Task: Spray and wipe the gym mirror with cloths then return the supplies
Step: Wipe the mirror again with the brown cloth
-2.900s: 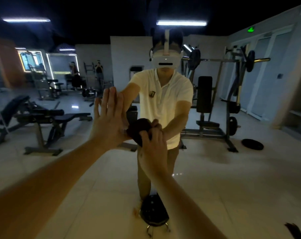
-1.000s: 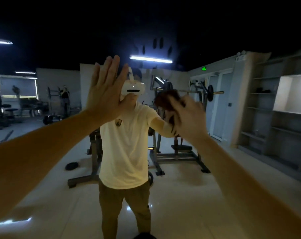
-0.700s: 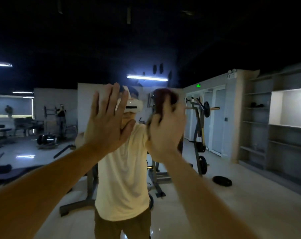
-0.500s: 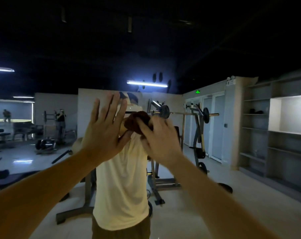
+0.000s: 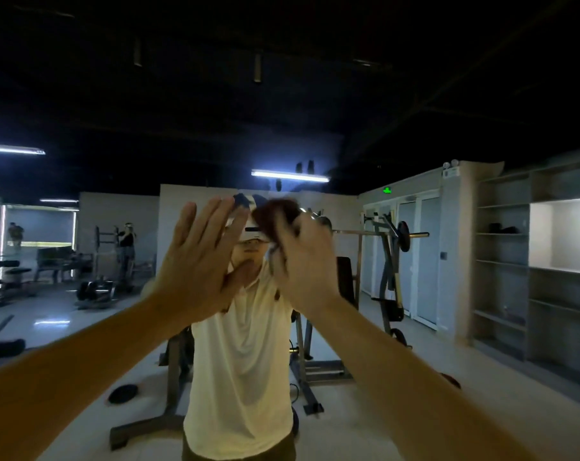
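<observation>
the right hand (image 5: 303,261) grips the bunched dark cloth (image 5: 275,211) against the mirror (image 5: 348,194), fingers curled round it; in the last half second the cloth has slid a little up and to the right, and it sits far higher on the glass than three seconds back; the left hand (image 5: 199,261) stays flat on the glass, fingers straight, holding nothing; wiping looks mid-course, with the supplies not yet returned.
</observation>
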A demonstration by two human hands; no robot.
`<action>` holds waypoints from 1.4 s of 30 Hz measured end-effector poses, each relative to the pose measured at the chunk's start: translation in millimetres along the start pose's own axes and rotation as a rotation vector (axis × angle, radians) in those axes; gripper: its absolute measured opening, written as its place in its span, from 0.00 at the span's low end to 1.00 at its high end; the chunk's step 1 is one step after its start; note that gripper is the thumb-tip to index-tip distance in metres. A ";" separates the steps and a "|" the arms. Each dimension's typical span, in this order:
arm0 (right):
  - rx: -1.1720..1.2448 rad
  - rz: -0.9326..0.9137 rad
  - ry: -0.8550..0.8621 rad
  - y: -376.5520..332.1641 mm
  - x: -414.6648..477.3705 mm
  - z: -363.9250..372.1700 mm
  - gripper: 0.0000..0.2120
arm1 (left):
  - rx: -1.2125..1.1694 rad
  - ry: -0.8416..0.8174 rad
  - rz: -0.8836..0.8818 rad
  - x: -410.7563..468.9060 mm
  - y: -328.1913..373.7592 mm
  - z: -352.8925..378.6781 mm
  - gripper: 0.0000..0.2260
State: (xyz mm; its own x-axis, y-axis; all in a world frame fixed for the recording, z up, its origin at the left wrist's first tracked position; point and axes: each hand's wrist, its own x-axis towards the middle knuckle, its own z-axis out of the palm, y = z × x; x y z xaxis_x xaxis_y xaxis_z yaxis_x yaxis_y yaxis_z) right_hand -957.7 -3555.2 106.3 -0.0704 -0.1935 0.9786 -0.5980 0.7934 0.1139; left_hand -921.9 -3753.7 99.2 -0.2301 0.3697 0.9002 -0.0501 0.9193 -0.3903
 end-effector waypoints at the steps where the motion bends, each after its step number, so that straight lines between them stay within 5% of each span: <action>1: -0.021 -0.159 -0.053 2.3 -7.0 -0.6 0.26 | 0.005 0.015 -0.006 5.9 -7.6 -4.2 0.34; 4: -0.173 -0.458 -0.135 34.9 13.6 -17.3 0.26 | 0.055 0.069 -0.044 28.2 -37.0 -14.2 0.36; 11: -0.254 0.294 0.223 92.5 128.7 -40.3 0.26 | 0.096 0.105 -0.051 39.9 -58.4 0.9 0.41; 14: -0.156 0.383 0.315 50.4 121.1 -14.0 0.24 | 0.097 0.111 -0.053 38.4 -57.1 0.3 0.41; 19: -0.058 -0.035 0.124 -11.2 42.6 14.6 0.22 | 0.091 0.119 -0.053 38.3 -56.0 -1.4 0.41; 23: -0.216 -0.436 -0.048 26.5 54.3 -8.7 0.21 | 0.070 0.127 -0.051 37.3 -55.4 -1.9 0.40; 29: -0.284 0.253 0.294 81.1 159.3 -32.1 0.19 | 0.060 0.110 -0.061 37.6 -54.8 -1.2 0.40; 32: -0.167 0.352 0.354 39.9 150.9 -8.6 0.18 | 0.058 0.090 -0.068 36.7 -54.6 -1.9 0.40; 35: -0.050 0.110 0.255 -11.0 93.1 15.5 0.16 | 0.072 0.059 -0.073 36.9 -55.1 -4.2 0.40; 39: -0.120 -0.448 0.029 2.9 60.7 8.8 0.21 | 0.053 0.043 -0.052 35.1 -57.3 -5.7 0.41; 42: -0.207 -0.424 0.012 33.2 113.1 -10.0 0.16 | 0.059 0.033 -0.053 34.2 -57.3 -3.7 0.41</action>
State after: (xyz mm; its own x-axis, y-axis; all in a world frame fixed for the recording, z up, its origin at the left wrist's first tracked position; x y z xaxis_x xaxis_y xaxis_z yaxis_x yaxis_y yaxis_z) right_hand -977.6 -3545.0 222.4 0.1558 -0.5196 0.8401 -0.4001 0.7444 0.5347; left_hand -923.2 -3793.3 153.1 -0.1939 0.3254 0.9255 -0.1186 0.9287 -0.3513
